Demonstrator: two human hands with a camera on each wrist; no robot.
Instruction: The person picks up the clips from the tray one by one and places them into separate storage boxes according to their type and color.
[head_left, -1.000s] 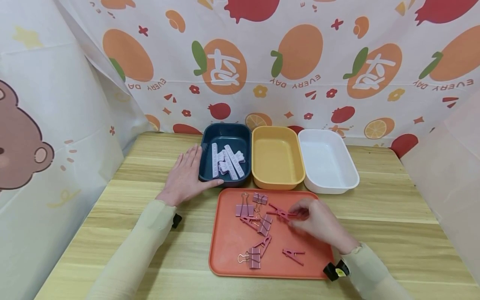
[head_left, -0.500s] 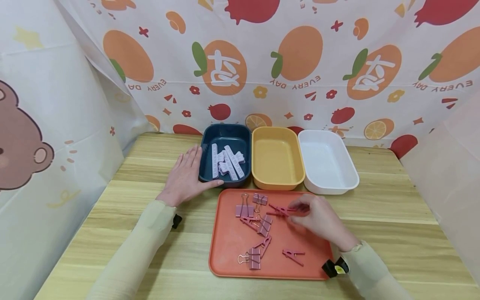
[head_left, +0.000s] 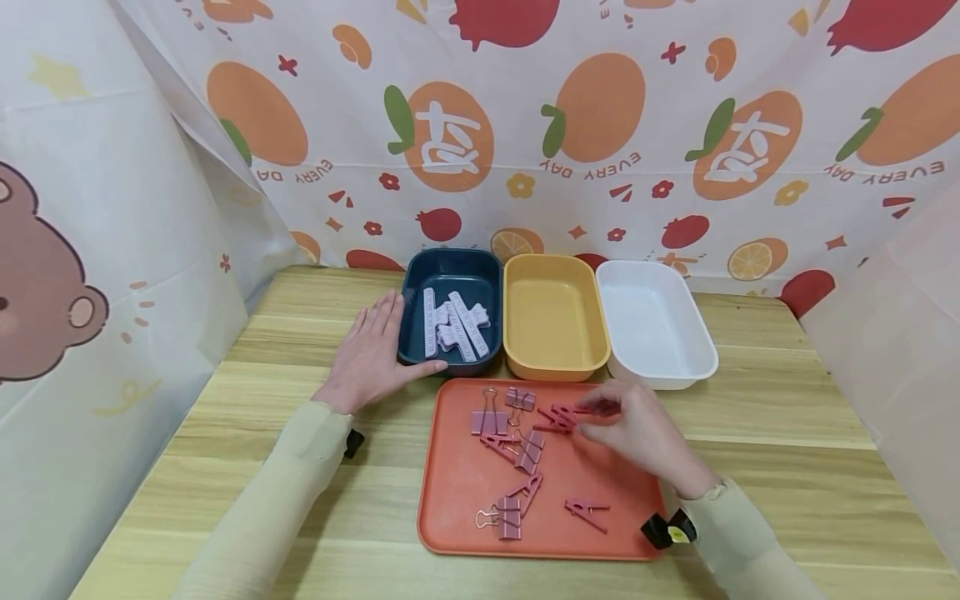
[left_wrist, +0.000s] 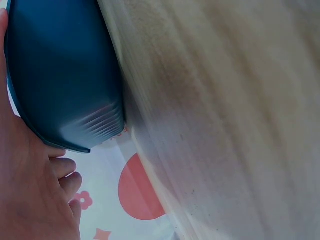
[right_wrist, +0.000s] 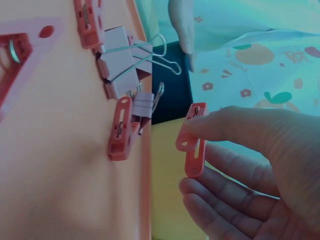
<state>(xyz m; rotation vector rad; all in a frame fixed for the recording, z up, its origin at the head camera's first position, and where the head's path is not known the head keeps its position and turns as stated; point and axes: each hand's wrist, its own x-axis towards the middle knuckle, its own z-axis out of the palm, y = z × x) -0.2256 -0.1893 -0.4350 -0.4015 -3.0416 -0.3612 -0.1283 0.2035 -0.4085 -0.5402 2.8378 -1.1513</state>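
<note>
Likely the pick-up step: pinching a red clothespin (right_wrist: 185,136) in the right hand (head_left: 637,429), perhaps just above the tray (head_left: 457,492); resting the straight-fingered left hand (head_left: 367,354) against the blue bin (head_left: 480,365). Next, lift clear of the neighbouring clothespin (right_wrist: 116,142).

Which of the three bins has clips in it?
The dark blue bin, at the left end of the row beside the left hand. It holds pale lilac clips, while the yellow bin and the white bin show none.

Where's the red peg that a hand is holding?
In the right wrist view, the red peg is right of centre, pinched by the right hand. In the head view, it shows against the orange tray, overlapping another red peg.
</note>
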